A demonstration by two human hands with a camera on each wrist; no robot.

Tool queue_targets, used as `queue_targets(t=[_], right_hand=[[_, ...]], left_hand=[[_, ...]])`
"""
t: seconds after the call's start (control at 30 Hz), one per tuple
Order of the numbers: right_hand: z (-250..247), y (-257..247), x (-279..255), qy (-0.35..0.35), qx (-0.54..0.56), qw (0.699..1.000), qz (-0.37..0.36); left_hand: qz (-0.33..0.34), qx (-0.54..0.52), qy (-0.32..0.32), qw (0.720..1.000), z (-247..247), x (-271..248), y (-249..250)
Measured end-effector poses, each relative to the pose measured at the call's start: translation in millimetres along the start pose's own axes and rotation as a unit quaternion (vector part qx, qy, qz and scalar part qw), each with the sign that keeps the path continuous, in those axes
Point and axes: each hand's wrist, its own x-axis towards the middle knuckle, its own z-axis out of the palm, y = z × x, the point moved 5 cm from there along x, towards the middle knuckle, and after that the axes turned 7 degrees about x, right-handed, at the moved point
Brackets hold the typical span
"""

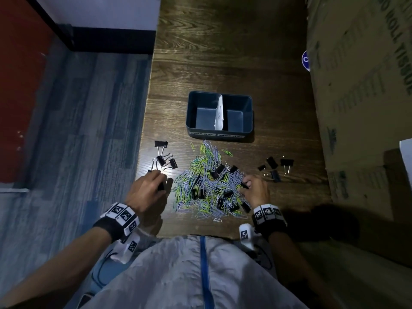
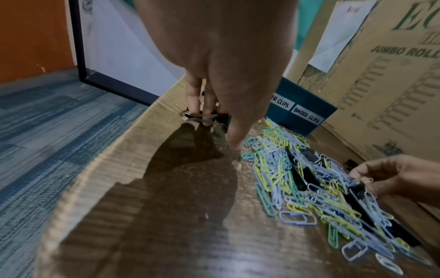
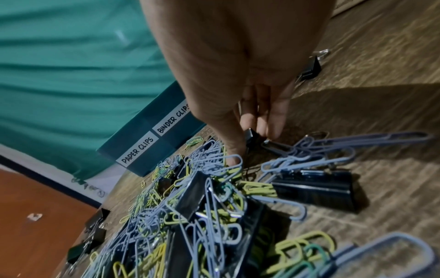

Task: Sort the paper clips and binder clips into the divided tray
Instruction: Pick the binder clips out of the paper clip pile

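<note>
— Where do the clips lie?

— Most sit in one mixed pile (image 1: 209,186) on the wooden counter (image 1: 223,52), just in front of the person: blue, yellow and green paper clips tangled with black binder clips. A small group of binder clips (image 1: 163,159) lies apart on the left of the pile, and another group (image 1: 275,167) on the right.

— And the tray?

— The divided tray (image 1: 219,132), dark blue, stands beyond the pile, near its far edge. A white paper divider (image 1: 219,113) stands upright in the middle. On the near wall, the left label reads "PAPER CLIPS" and the right one "BINDER CLIPS". Both compartments look bare.

— What is the left hand doing?

— The left hand (image 1: 148,190) is at the left edge of the pile, its fingers (image 2: 194,97) curled around a black binder clip (image 2: 209,117) by the wire handles, low over the counter.

— The right hand?

— The right hand (image 1: 255,190) is at the right edge of the pile. Its fingers (image 3: 262,120) pinch a small black binder clip (image 3: 252,136) just above the counter, with loose blue paper clips touching or just beside it.

— Anything else around?

— A large printed cardboard box (image 1: 361,85) stands along the right of the counter, and blue-grey flooring (image 1: 73,130) shows on the left.
</note>
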Motion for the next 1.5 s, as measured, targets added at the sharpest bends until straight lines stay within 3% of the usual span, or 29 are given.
queue_targets(t=[0.27,0.4,0.57,0.67,0.83,0.97,1.1,1.2,1.3,1.5], right_hand=[[-3.6,-4.7,-6.2,0.006,0.053,0.999,-0.008],[-9.2,-12.7,-4.9,-0.024,0.078,0.997,-0.007],[-24.9,-29.5,-7.1,-0.068,0.04,0.995,-0.064],[-38.6,-30.7,-2.8,-0.071,0.076,0.992,-0.074],[-66.5,-23.3,12.1,-0.01,0.132,0.99,-0.045],[-83.7,-8.6,29.5,0.054,0.154,0.987,0.007],[-88.1,-0.6,43.0,0.06,0.175,0.982,0.035],[-95.4,4.7,49.7,0.106,0.164,0.979,0.059],[-99.3,9.9,55.2,0.127,0.123,0.982,0.067],[-93.1,-10.7,40.3,0.2,0.019,0.979,0.031]], left_hand=[[-0.01,0.046,0.026,0.999,-1.5,7.0,15.0],[0.076,0.049,0.047,0.995,-9.6,27.7,50.8],[0.144,0.047,0.007,0.988,-11.8,73.4,107.8],[0.181,0.067,-0.009,0.981,-15.2,96.6,137.7],[0.159,0.138,-0.102,0.972,0.3,122.2,152.2],[0.15,0.141,-0.101,0.973,3.7,122.5,151.4],[0.149,0.086,-0.06,0.983,1.3,118.1,148.9],[0.147,-0.032,-0.024,0.988,-0.4,110.3,139.9],[0.111,-0.156,-0.018,0.981,-5.4,103.6,132.5],[0.017,-0.262,0.006,0.965,-23.9,96.6,100.5]])
